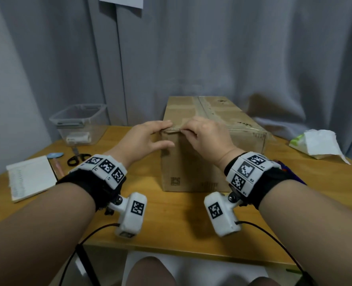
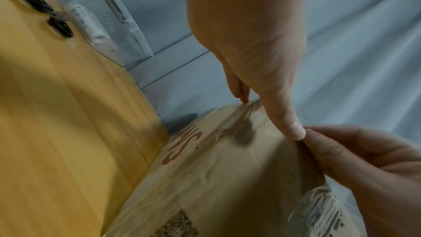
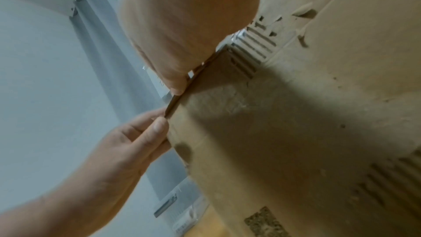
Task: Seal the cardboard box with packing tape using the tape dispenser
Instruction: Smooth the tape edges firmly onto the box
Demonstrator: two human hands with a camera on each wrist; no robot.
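A tall brown cardboard box (image 1: pixel 191 162) stands on the wooden table (image 1: pixel 171 219), its flaps down and old clear tape along the top seam (image 1: pixel 207 109). Both hands meet at the box's near top edge. My left hand (image 1: pixel 166 133) pinches the flap edge, index finger on top and thumb (image 2: pixel 293 129) on the front face. My right hand (image 1: pixel 186 131) grips the same edge just to the right, fingers curled over it and thumb (image 3: pixel 176 90) against the flap. No tape dispenser shows clearly; a blue and red object (image 1: pixel 284 165) is mostly hidden behind my right wrist.
A clear plastic bin (image 1: pixel 78 122) sits at the back left, with black scissors (image 1: pixel 78 158) and an open notebook (image 1: pixel 30 178) in front of it. Crumpled white paper (image 1: pixel 319 145) lies at the right. Grey curtains hang close behind the box.
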